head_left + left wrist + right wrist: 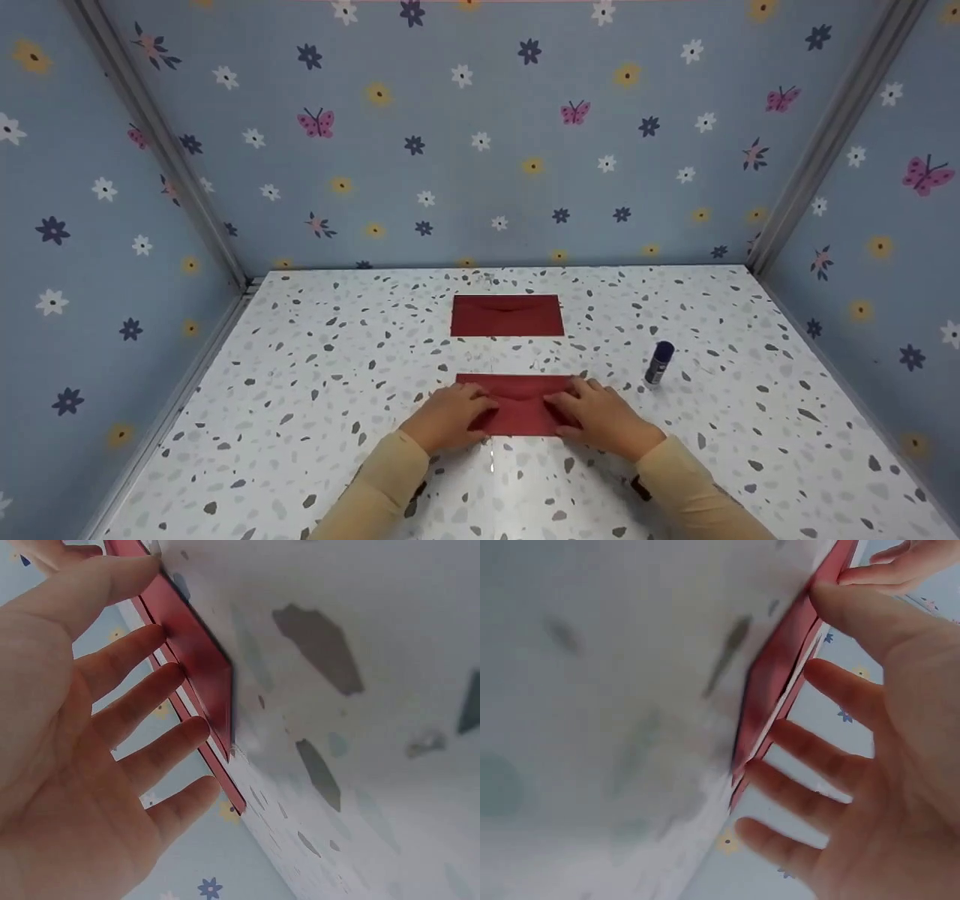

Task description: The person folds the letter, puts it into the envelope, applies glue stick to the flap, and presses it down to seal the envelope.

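A red envelope (519, 416) lies flat on the speckled table, its curved flap edge along the upper part. My left hand (448, 416) rests on its left end, and the left wrist view shows the fingers spread and nearly straight with their tips on the paper (196, 652). On the right end lies my right hand (606, 420), thumb at the near edge and fingertips on top. In the right wrist view its fingers are likewise spread over the envelope (776, 675). Farther back, a second red envelope (507, 321) lies apart from both hands.
A glue stick (659, 364) with a dark blue cap lies on the table (337, 450) to the right of the envelopes. Flower-patterned panels (480, 172) stand at the back and both sides, with grey metal posts (161, 142) at the corners.
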`<state>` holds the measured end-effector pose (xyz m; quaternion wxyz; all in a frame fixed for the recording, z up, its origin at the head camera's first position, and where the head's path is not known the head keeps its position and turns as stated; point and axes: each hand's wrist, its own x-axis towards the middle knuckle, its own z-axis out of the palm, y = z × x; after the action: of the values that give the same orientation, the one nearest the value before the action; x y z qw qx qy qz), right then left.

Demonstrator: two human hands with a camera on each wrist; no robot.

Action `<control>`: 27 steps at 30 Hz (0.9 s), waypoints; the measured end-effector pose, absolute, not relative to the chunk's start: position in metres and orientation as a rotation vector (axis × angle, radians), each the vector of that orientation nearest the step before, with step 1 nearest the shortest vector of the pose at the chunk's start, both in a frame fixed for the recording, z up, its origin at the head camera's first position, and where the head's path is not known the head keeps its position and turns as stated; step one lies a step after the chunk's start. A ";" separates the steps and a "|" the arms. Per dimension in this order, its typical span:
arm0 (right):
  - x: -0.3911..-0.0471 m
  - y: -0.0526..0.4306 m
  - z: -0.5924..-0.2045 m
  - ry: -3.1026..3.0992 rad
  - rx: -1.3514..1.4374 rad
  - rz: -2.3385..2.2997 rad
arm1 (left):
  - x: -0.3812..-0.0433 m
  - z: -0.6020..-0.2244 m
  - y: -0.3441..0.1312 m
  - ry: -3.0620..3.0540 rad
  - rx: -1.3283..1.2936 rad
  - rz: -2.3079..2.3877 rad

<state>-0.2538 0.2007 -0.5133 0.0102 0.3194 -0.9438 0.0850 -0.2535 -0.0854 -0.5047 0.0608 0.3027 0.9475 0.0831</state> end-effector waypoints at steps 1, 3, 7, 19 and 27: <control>-0.253 0.202 -0.514 -2.916 1.027 0.285 | -0.251 -0.504 -0.086 2.868 0.940 0.252; -0.251 0.202 -0.515 -2.876 1.086 0.312 | -0.247 -0.504 -0.088 2.868 0.986 0.262; -0.248 0.202 -0.515 -2.830 1.169 0.330 | -0.240 -0.501 -0.088 2.860 1.016 0.297; -0.243 0.196 -0.513 -2.827 1.117 0.310 | -0.239 -0.502 -0.087 2.857 0.945 0.279; -0.248 0.179 -0.510 -2.922 0.950 0.143 | -0.250 -0.502 -0.089 2.877 0.841 0.308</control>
<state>-0.2479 0.1791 -0.5103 0.0327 0.3086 -0.9495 0.0466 -0.2501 -0.0889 -0.5020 0.0644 0.2785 0.9528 0.1021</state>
